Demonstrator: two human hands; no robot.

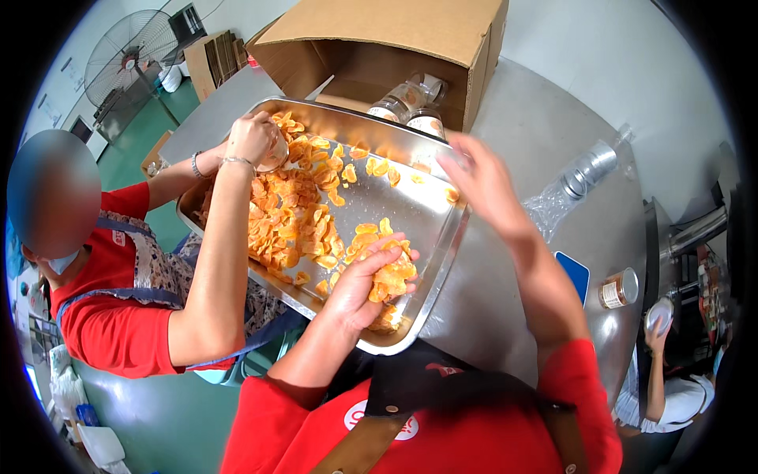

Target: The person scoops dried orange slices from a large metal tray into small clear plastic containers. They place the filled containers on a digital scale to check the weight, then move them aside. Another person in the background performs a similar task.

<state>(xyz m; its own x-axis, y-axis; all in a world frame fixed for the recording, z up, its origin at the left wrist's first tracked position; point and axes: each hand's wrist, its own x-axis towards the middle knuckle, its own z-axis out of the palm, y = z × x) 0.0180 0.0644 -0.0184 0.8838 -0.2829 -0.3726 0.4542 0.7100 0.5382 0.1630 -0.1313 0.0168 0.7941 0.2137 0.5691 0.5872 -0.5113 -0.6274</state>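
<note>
My left hand (361, 284) is cupped around a clump of dried orange segments (392, 274) above the near right corner of a metal tray (438, 284). More segments (281, 219) lie heaped in the tray's left half, with a few scattered along its far side. My right hand (482, 181), blurred, hovers by the tray's right rim with its fingers apart and nothing visible in them. Just beyond its fingertips, a labelled clear plastic jar (426, 123) stands behind the tray rim. Other clear jars (408, 95) lie at the mouth of a cardboard box (385, 26).
On the left a co-worker's hands (251, 139) hold a clear jar (275, 155) over the tray. A plastic-wrapped stack of clear containers (583, 175), a blue-faced flat object (571, 275) and a filled jar (619, 289) rest on the metal table (521, 89). Another person's hand (656, 338) is far right.
</note>
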